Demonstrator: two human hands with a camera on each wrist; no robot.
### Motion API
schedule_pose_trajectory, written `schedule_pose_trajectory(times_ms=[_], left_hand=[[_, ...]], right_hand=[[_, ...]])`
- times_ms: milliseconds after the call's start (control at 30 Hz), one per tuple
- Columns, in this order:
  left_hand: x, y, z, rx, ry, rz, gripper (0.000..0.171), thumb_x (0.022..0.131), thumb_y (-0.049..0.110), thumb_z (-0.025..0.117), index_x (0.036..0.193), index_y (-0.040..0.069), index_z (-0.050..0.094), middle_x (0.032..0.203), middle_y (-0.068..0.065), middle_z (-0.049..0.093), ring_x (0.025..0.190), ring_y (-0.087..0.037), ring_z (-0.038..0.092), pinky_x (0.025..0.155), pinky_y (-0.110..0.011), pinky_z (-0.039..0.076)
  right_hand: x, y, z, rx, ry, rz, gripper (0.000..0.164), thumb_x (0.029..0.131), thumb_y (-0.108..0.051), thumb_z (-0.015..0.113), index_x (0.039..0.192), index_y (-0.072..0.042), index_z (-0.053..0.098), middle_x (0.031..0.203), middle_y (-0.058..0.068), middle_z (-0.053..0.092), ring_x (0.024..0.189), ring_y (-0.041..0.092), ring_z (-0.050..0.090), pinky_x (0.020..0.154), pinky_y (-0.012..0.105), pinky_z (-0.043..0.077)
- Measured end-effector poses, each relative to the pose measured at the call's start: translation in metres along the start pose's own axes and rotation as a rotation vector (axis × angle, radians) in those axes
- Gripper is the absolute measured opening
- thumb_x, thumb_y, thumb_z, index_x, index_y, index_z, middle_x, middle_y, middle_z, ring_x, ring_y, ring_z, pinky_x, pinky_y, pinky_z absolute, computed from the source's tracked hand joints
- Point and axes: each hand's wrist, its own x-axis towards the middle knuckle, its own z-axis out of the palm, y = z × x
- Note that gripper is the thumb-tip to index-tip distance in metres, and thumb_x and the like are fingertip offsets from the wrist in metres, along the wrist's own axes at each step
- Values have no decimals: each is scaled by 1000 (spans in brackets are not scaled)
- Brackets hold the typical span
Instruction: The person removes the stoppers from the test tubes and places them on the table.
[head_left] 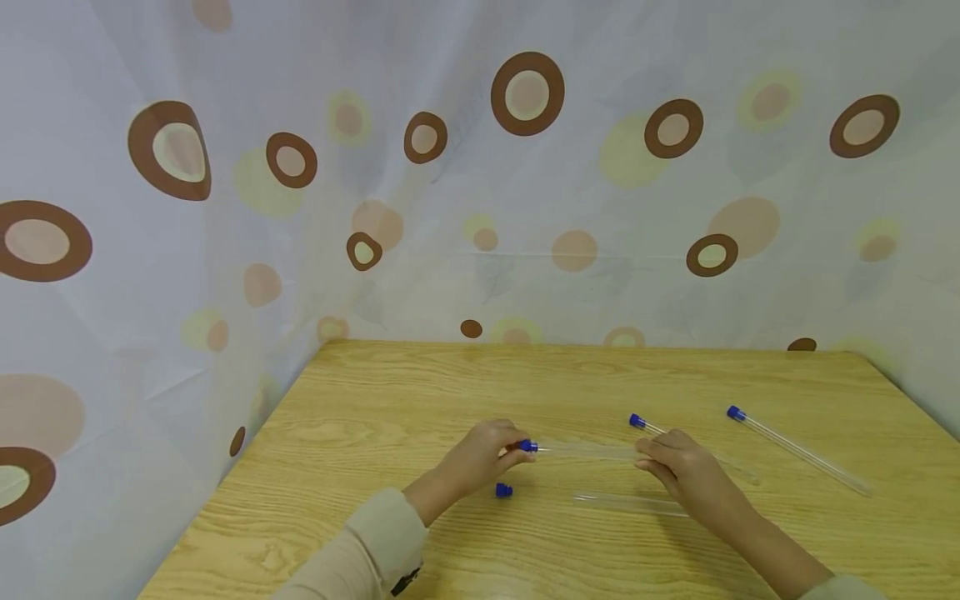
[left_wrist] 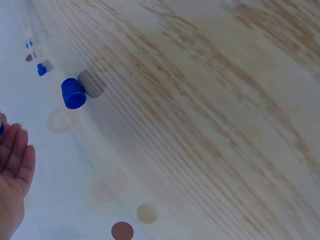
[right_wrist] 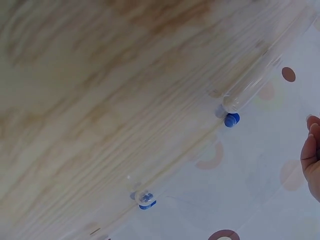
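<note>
My left hand (head_left: 480, 454) pinches a blue cap (head_left: 528, 447) between thumb and fingers. That cap sits right at the left end of a clear tube (head_left: 588, 451), which is held roughly level above the table. At the tube's other end, my right hand (head_left: 678, 473) grips it with thumb and fingers. Below them on the wood lies a second clear tube (head_left: 618, 502) with no cap on its left end. A loose blue cap (head_left: 504, 491) lies to its left and shows large in the left wrist view as a ribbed blue cap (left_wrist: 74, 95).
Behind my right hand lies a tube with a blue cap (head_left: 637, 421), partly hidden by the hand. Farther right rests another capped tube (head_left: 802, 454), slanting toward me. A dotted curtain (head_left: 525, 200) borders the wooden table (head_left: 420, 383) at the back and sides.
</note>
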Motion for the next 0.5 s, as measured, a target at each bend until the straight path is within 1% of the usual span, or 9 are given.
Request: schedule_pose_trajectory(times_ms=[167,367,500], left_hand=[[0,1,0,30,32,13,19,86,19,65,96,3,68,81,-4,65,71,-9,58,63,-10,46],[0,3,0,52,71,-2,19,85,20,66,94,4,68,79,-3,64,70,-9,57,62,-10,46],[0,2,0,82,78,-5,19,84,21,67,93,5,69,78,-2,64,69,-9,57,61,-11,46]], right_hand=[[-2,2,2,20,20,-10,42,89,-32,47,86,3,70,75,4,63,65,11,52,58,4,39],[-3,3,3,32,34,-11,43,88,-32,46,86,4,70,75,4,63,65,11,52,58,3,40],[-1,2,2,31,31,-14,47,90,-35,42,86,4,70,75,4,63,64,10,52,58,3,39]])
